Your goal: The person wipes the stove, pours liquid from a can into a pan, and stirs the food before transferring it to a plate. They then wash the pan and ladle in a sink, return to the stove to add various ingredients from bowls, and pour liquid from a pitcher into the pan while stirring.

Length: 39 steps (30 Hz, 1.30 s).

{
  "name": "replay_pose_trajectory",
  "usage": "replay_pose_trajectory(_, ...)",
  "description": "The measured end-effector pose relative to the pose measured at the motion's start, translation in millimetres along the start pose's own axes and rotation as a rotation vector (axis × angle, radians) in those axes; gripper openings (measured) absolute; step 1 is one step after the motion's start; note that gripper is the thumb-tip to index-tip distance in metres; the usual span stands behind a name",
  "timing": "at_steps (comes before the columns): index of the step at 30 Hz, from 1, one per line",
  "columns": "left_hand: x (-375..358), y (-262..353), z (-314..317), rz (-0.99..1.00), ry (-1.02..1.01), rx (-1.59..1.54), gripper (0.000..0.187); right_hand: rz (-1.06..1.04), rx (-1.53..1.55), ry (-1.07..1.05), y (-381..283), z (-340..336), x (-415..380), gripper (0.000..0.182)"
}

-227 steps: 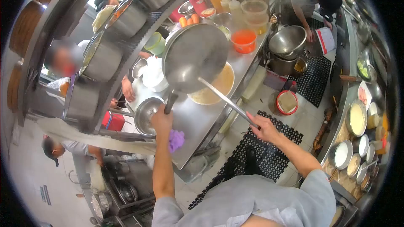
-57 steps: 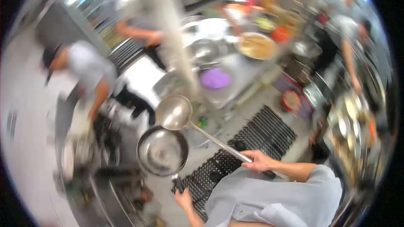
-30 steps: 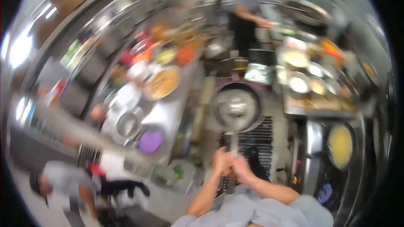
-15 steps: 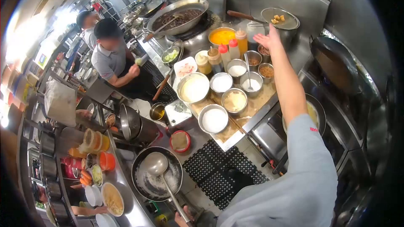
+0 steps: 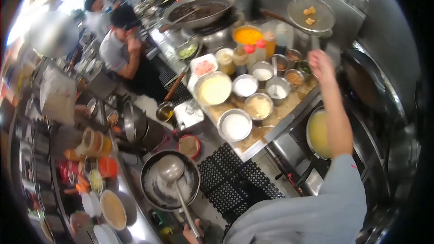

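Observation:
At the bottom edge my left hand [image 5: 195, 232] is closed around the long handle of a ladle [image 5: 171, 168]. The ladle's bowl rests inside a dark wok [image 5: 151, 194], whose inner surface is streaked grey. My right arm stretches forward over the stove, and my right hand [image 5: 321, 65] is closed. A pale strip rises from that fist; I cannot tell what it belongs to. Just beyond it, a round mesh strainer [image 5: 300, 16] holds a few golden fried pieces [image 5: 309, 16]. Close to its left are small metal tins of seasonings [image 5: 294, 77].
Bowls of white powder [image 5: 235, 125] and yellow liquid [image 5: 214, 89] crowd the counter beside squeeze bottles [image 5: 261, 52]. A pan of yellow liquid [image 5: 319, 133] is under my right arm. A large wok of dark food [image 5: 199, 9] stands behind. A co-worker [image 5: 120, 47] is at left.
My right hand has gone from spread fingers to a fist near the strainer. The golden pieces lie further apart. The co-worker has raised a hand to the face.

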<state>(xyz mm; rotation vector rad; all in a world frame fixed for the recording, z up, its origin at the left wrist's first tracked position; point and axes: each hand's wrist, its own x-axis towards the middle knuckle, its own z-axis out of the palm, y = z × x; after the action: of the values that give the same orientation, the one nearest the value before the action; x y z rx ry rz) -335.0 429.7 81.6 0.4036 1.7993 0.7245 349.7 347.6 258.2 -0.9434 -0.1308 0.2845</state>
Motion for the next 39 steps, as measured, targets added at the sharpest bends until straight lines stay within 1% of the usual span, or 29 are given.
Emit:
replay_pose_trajectory(1, -3.4, -2.2, 1.7, 0.149, 0.079, 0.375, 0.034, 0.060, -0.174, -0.029, -11.3, -4.0, -23.7, 0.008)
replay_pose_trajectory(2, -9.4, -3.4, -10.2, 0.370, -0.055, 0.702, 0.032, 0.183, -0.065, -0.221, -23.0, -13.0, -48.5, 0.016)
replay_pose_trajectory(3, -30.0, 10.3, -7.1, 0.436, -0.058, 0.703, 0.040, 0.185, -0.155, -0.099, -32.8, 5.6, -88.3, 0.020)
replay_pose_trajectory(4, 20.9, -35.2, -30.3, 0.592, 0.028, 0.687, 0.046, 0.237, -0.106, -0.293, -32.5, -31.6, -81.7, 0.030)
replay_pose_trajectory(5, -49.8, 24.8, -13.6, 0.403, -0.070, 0.668, 0.045, 0.239, -0.120, -0.397, -32.6, -35.8, -101.5, 0.040)
replay_pose_trajectory(6, -22.2, 7.1, -30.1, 0.394, -0.140, 0.665, 0.045, 0.280, -0.111, -0.333, -30.4, -25.9, -123.7, 0.045)
replay_pose_trajectory(7, -2.0, -15.2, -43.3, 0.469, -0.182, 0.548, 0.042, 0.240, -0.288, -0.287, -23.9, -14.4, -151.4, 0.046)
replay_pose_trajectory(8, 4.5, -16.8, -52.8, 0.391, -0.192, 0.643, 0.047, 0.274, -0.286, -0.279, -18.0, 8.8, -185.4, 0.048)
replay_pose_trajectory(9, -6.3, -4.2, -61.5, 0.402, -0.132, 0.701, 0.062, 0.328, -0.288, -0.345, -8.9, 14.1, -215.4, 0.049)
replay_pose_trajectory(10, -7.4, -4.4, -72.5, 0.428, -0.197, 0.568, 0.063, 0.367, -0.294, -0.403, -0.8, 25.6, -239.7, 0.050)
replay_pose_trajectory(12, 24.8, -36.9, -93.2, 0.492, -0.220, 0.617, 0.061, 0.447, -0.340, -0.514, 14.1, 81.8, -323.6, 0.053)
replay_pose_trajectory(13, 19.8, -32.7, -101.4, 0.480, -0.200, 0.590, 0.061, 0.508, -0.434, -0.499, 27.2, 90.2, -339.3, 0.055)
replay_pose_trajectory(15, 8.1, -18.2, -120.3, 0.435, -0.283, 0.690, 0.061, 0.782, -0.283, -0.656, 54.2, 119.8, -381.2, 0.056)
replay_pose_trajectory(16, 10.6, -24.9, -129.8, 0.434, -0.285, 0.672, 0.061, 0.902, -0.220, -0.626, 77.7, 133.1, -397.9, 0.053)
replay_pose_trajectory(17, 16.2, -32.0, -137.6, 0.479, -0.297, 0.658, 0.061, 1.049, -0.127, -0.731, 97.5, 148.5, -418.0, 0.047)
replay_pose_trajectory(18, 20.0, -34.7, -144.6, 0.526, -0.308, 0.647, 0.061, 1.097, -0.182, -0.758, 113.3, 174.2, -446.4, 0.046)
replay_pose_trajectory(19, 12.6, -27.9, -153.0, 0.523, -0.310, 0.680, 0.060, 1.130, -0.194, -0.844, 133.6, 192.1, -470.0, 0.045)
replay_pose_trajectory(20, 13.5, -29.0, -157.3, 0.535, -0.307, 0.670, 0.060, 1.100, -0.260, -0.992, 158.5, 204.8, -485.4, 0.044)
replay_pose_trajectory(21, 15.1, -33.8, -161.6, 0.529, -0.323, 0.633, 0.060, 1.069, -0.326, -1.009, 168.8, 228.2, -516.5, 0.044)
replay_pose_trajectory(23, 27.2, -55.9, -165.8, 0.538, -0.345, 0.569, 0.059, 1.049, -0.379, -1.100, 209.7, 251.6, -549.5, 0.053)
replay_pose_trajectory(24, 26.9, -53.4, -169.0, 0.548, -0.342, 0.558, 0.059, 1.015, -0.427, -1.137, 230.1, 260.0, -561.9, 0.059)
replay_pose_trajectory(26, 15.9, -47.9, -176.4, 0.560, -0.280, 0.669, 0.055, 1.033, -0.424, -1.160, 250.2, 279.5, -594.2, 0.061)
replay_pose_trajectory(28, 8.4, -43.6, -183.0, 0.537, -0.308, 0.582, 0.053, 0.934, -0.521, -1.181, 268.6, 293.1, -619.7, 0.044)
replay_pose_trajectory(32, 13.8, -53.5, -186.6, 0.534, -0.297, 0.570, 0.052, 0.858, -0.578, -1.274, 294.4, 306.6, -639.4, 0.042)
replay_pose_trajectory(34, 10.4, -55.3, -188.7, 0.547, -0.294, 0.541, 0.053, 0.729, -0.650, -1.439, 301.7, 314.0, -642.2, 0.061)
replay_pose_trajectory(35, 8.4, -55.2, -189.9, 0.554, -0.272, 0.539, 0.053, 0.727, -0.654, -1.442, 307.8, 315.7, -643.3, 0.061)
replay_pose_trajectory(37, 7.6, -56.5, -191.5, 0.563, -0.249, 0.537, 0.053, 0.536, -0.741, -1.456, 315.7, 319.0, -646.6, 0.057)
replay_pose_trajectory(38, 11.3, -59.9, -190.9, 0.585, -0.233, 0.546, 0.054, 0.534, -0.740, -1.458, 318.2, 319.7, -646.9, 0.057)
replay_pose_trajectory(39, 10.8, -59.0, -191.3, 0.606, -0.218, 0.556, 0.054, 0.444, -0.776, -1.460, 317.6, 320.7, -648.4, 0.056)
